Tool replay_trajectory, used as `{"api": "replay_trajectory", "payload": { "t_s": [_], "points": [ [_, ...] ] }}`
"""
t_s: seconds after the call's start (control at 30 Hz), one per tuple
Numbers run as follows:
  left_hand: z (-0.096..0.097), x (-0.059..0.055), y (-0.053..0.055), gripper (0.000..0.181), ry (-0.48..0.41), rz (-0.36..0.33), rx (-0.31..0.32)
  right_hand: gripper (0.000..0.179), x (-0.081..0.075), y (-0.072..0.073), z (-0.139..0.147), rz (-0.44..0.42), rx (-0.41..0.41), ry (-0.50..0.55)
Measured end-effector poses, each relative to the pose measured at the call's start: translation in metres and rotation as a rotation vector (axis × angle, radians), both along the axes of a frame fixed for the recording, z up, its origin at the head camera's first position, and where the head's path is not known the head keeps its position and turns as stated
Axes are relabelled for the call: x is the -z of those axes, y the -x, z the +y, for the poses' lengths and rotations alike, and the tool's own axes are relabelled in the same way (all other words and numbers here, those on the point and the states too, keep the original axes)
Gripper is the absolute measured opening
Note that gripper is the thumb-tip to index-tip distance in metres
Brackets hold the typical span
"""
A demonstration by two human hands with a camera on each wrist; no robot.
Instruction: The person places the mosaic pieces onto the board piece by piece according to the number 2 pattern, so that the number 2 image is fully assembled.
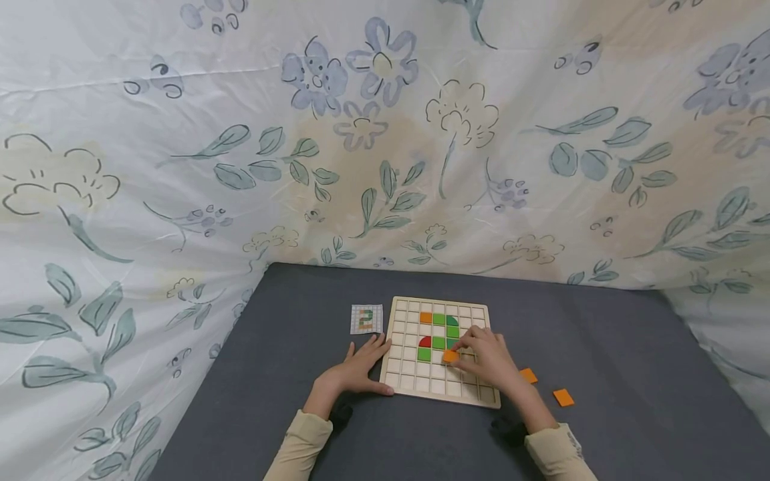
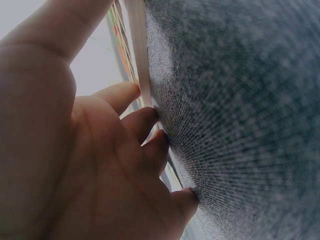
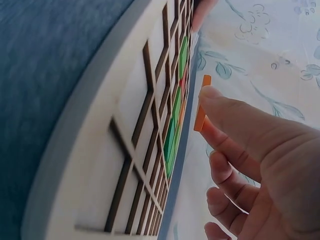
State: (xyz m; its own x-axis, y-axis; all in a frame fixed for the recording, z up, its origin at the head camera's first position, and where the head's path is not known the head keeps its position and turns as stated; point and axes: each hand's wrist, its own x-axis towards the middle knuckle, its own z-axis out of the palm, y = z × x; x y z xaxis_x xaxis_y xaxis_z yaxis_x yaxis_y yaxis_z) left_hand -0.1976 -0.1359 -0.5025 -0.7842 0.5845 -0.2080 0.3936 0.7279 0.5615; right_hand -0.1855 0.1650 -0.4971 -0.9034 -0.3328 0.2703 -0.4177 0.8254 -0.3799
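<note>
A wooden grid board (image 1: 407, 382) lies on the dark cloth, with several tiles set in its cells: an orange square (image 1: 426, 317), green squares (image 1: 424, 355), a red quarter-round tile (image 1: 425, 342) and dark green rounded ones. Thumb and index finger of my right hand (image 1: 488, 357) pinch an orange square tile (image 3: 202, 107) by its faces. In the right wrist view that tile is held above the grid, its other fingers loosely bent. My left hand (image 1: 356, 371) rests at the board's left edge, fingers spread, fingertips against the side in the left wrist view.
A small printed card (image 1: 366, 319) with a coloured grid pattern lies left of the board. Two loose orange tiles (image 1: 563, 397) are on the cloth to the right, one partly behind the right forearm. A floral curtain (image 1: 385, 174) hangs behind the table.
</note>
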Motion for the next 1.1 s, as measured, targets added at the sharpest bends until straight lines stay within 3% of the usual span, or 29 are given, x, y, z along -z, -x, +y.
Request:
{"api": "replay_trajectory", "payload": {
  "t_s": [0.37, 0.67, 1.1],
  "points": [
    [0.0, -0.004, 0.001, 0.097, 0.005, -0.006, -0.003, 0.021, 0.002, 0.001, -0.02, -0.034, -0.024, 0.035],
    [0.0, -0.004, 0.0, 0.097, 0.009, -0.005, -0.004, 0.021, 0.003, -0.002, -0.032, -0.037, -0.081, 0.018],
    [0.001, -0.003, -0.001, 0.097, 0.001, -0.011, 0.002, 0.024, 0.006, -0.004, -0.043, -0.063, -0.089, -0.007]
  ]
}}
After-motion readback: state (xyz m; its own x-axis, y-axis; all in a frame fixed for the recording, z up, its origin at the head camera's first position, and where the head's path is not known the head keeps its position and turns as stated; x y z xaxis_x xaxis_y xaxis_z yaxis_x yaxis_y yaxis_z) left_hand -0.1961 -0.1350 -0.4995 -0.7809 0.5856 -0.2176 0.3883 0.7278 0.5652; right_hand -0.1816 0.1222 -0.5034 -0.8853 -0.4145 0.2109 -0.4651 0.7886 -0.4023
